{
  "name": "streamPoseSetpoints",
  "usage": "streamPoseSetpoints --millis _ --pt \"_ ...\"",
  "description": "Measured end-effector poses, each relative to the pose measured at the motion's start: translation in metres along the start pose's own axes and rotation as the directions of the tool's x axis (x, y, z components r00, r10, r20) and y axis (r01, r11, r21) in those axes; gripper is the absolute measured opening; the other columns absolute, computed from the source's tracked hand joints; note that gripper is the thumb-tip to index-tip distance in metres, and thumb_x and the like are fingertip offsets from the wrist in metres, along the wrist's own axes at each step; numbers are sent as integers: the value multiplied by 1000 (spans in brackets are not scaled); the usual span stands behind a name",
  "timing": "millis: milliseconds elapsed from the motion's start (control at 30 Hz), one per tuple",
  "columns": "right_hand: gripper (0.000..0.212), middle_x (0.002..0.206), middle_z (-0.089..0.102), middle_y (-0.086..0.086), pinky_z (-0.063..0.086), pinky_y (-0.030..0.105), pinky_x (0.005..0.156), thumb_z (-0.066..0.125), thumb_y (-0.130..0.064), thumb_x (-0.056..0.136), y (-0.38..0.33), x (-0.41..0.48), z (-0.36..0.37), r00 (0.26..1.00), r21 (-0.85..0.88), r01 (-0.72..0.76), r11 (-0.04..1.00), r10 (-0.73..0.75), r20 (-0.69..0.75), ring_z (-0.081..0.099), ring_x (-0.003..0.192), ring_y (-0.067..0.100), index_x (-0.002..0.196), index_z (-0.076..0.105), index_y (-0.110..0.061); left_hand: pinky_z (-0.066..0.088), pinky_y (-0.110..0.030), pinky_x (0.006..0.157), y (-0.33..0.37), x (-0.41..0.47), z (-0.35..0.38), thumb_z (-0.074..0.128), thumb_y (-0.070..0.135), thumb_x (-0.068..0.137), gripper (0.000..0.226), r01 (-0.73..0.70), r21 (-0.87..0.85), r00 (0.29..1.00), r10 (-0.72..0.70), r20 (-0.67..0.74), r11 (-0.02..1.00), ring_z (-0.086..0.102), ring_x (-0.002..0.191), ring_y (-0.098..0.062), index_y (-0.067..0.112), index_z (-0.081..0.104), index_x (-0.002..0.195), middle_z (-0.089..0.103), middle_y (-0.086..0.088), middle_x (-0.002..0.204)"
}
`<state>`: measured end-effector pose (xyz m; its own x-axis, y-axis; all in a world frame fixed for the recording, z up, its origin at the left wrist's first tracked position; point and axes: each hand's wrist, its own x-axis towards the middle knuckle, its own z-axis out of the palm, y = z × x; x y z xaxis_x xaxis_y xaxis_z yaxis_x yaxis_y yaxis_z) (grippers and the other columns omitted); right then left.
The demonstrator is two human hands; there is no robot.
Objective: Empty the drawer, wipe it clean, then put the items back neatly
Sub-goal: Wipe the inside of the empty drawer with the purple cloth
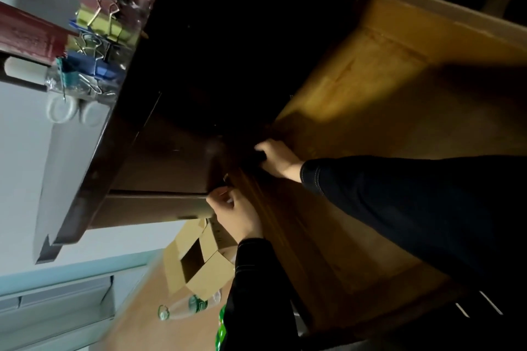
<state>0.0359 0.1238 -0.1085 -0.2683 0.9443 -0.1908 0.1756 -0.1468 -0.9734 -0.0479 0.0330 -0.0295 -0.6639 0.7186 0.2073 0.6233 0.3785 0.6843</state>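
Dark sleeve of my right arm (399, 208) fills the near side of the head view, reaching over the open drawer (385, 88). The drawer is pulled out under the desk and what shows of its floor is bare. My right hand (278, 158) is at its shadowed back edge, thumb and fingers curled round a dark thing (261, 156) I cannot make out. My left hand (236, 211) pinches the corner of the desk panel (171, 157), fingers curled.

I judge this is the last of the emptying. No cloth is in view, so wiping is not yet begun. I should brace with the left hand, lift the piece straight out without dragging it, then feel along the dark back corner for strays.

The drawer floor is smooth yellowish wood with faint grain, darker stains and a raised rim, so dust will gather where they meet. The panel is a glossy dark veneer. On the desk top lie coloured binder clips (97, 25) with springy wire handles, scissors (61, 110) with white plastic loops, and a red book (28, 34).
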Motion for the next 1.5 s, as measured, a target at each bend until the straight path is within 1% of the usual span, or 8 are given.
streamPoseSetpoints --millis 133,400,533,833,1000,1200,1300,1500 --pt "15 124 65 16 50 33 85 59 -6 93 -13 3 -10 999 45 -27 999 28 -15 62 117 35 100 67 -16 33 -20 63 4 -3 0 47 4 95 13 2 -12 1000 -2 14 1000 49 76 0 8 51 107 51 10 84" --pt "38 140 56 17 45 37 105 61 -10 97 -9 -6 2 998 58 -48 997 51 -41 53 130 34 134 58 -3 36 -21 61 3 -3 -2 47 6 95 13 32 -20 999 -31 31 999 51 75 -1 13 50 104 53 9 84" --pt "15 123 64 15 50 33 82 57 -2 94 -16 0 -8 995 85 -87 993 91 -40 62 116 33 104 59 -14 37 -29 68 3 -4 -2 47 8 95 14 47 -25 998 -46 36 999 55 77 -11 13 51 107 55 5 86" --pt "42 141 56 17 44 41 108 58 -4 95 -5 -14 -4 997 23 -77 997 78 -16 52 131 36 137 57 -6 40 -32 76 3 -4 -3 47 7 94 15 44 -19 998 -43 40 999 57 88 -26 10 51 109 59 -4 93" --pt "8 104 71 7 52 31 86 71 -10 90 -19 -11 3 992 189 -40 981 61 -107 67 106 23 93 68 -4 37 -30 77 2 -3 -1 48 8 94 13 44 -33 998 -43 35 998 55 81 -18 14 51 106 54 8 86" --pt "25 122 66 13 49 29 81 63 -10 93 -7 -20 12 984 177 -132 975 151 -98 63 113 33 118 67 -13 36 -24 65 -1 -2 -2 47 9 94 15 71 -65 996 -67 58 995 52 77 -4 15 52 108 54 9 88" --pt "4 98 67 8 46 28 67 67 -12 91 -17 -20 13 984 185 -82 979 109 -144 67 101 30 90 63 -13 36 -26 64 2 -3 -4 47 7 94 13 73 -90 996 -68 54 993 51 74 -6 17 50 102 55 8 85" --pt "18 112 71 12 54 43 91 63 -8 95 -4 -38 13 990 142 -68 987 84 -115 67 106 30 111 71 -8 36 -29 74 0 -2 -3 45 6 95 14 83 -112 995 -76 60 990 53 80 -18 15 51 103 55 5 88"
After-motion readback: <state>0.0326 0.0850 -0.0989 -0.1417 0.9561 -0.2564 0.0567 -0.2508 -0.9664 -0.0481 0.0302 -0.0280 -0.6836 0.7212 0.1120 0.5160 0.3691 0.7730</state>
